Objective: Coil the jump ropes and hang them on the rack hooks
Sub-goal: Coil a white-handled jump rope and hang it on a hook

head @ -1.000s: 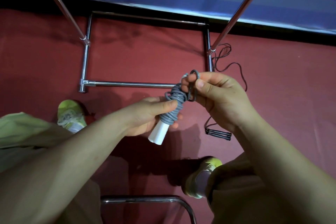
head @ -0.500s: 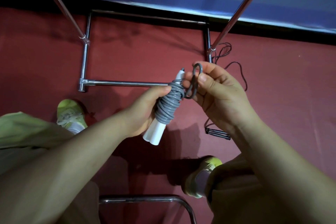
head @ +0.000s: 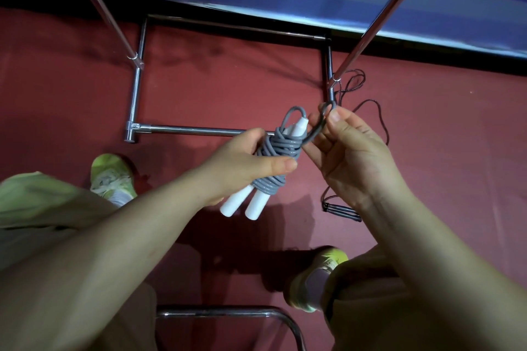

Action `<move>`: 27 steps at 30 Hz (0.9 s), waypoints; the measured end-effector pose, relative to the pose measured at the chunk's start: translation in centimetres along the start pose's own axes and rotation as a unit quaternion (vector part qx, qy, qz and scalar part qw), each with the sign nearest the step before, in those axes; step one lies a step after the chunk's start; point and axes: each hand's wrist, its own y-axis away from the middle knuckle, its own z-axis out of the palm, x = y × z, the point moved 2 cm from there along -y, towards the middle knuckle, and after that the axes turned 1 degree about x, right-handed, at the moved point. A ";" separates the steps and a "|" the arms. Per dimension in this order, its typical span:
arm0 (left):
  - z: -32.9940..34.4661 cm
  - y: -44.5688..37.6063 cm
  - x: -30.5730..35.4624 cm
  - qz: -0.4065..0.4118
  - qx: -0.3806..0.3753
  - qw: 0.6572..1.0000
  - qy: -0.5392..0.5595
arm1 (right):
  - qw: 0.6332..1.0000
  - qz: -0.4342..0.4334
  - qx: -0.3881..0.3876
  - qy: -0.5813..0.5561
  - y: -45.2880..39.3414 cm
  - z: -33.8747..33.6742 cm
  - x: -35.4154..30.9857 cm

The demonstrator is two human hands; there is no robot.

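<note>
A bundled grey jump rope [head: 278, 161] is gripped by the left hand [head: 242, 162], whose thumb is laid across the front of the windings while the fingers are curled round behind them. The left forearm is extended up from the lower left of the view. The two white handles [head: 246, 204] of this rope are seen side by side, tilted, with their butt ends protruding below the hand and one tip showing above the coils. A loose grey loop [head: 320, 125] of the same rope is pinched between thumb and fingers of the right hand [head: 349, 157], which is raised just beside the bundle with the palm turned toward the camera. A second loop stands free at the top of the bundle. Beyond the hands, the chrome rack base [head: 137, 100] is seen on the red floor [head: 228, 80]. A black jump rope [head: 342, 211] is left uncoiled on the floor beside the rack's right post, partly hidden by the right wrist. Yellow-green shoes [head: 112, 177] are planted below.
</note>
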 end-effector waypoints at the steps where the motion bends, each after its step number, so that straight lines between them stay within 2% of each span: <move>1: -0.1 -0.1 0.0 -0.007 0.017 0.999 -0.027 | 1.000 -0.001 0.006 0.012 -0.1 -0.1 0.2; 6: -0.5 -0.1 0.2 -0.047 0.068 0.983 -0.162 | 0.988 -0.006 0.020 0.152 -0.6 -0.8 0.7; 9: -0.9 0.1 0.2 -0.027 0.093 0.961 -0.260 | 0.956 -0.048 0.032 0.289 -0.8 -1.1 0.6; 11: -0.8 0.2 0.2 -0.015 0.097 0.955 -0.281 | 0.941 -0.067 0.027 0.329 -0.9 -1.1 0.6; 13: -0.8 0.1 0.2 -0.028 0.070 0.964 -0.253 | 0.944 -0.068 0.021 0.322 -0.9 -1.2 0.7; 15: -0.5 0.2 0.2 -0.051 0.015 0.991 -0.124 | 0.958 -0.053 0.012 0.281 -0.9 -1.2 0.9; 17: -0.5 0.2 0.1 -0.063 -0.003 0.997 -0.035 | 0.970 -0.041 0.000 0.239 -0.9 -1.1 0.9; 20: -0.7 0.1 0.0 -0.043 0.012 0.996 -0.073 | 0.979 -0.015 0.006 0.205 -1.1 -1.2 0.9; 23: -0.6 0.2 -0.2 -0.016 0.038 0.988 -0.146 | 0.976 0.046 0.021 0.210 -1.3 -1.5 1.0; 27: -0.5 0.6 -0.3 0.004 0.046 0.972 -0.232 | 0.975 0.084 -0.004 0.204 -1.3 -1.8 0.9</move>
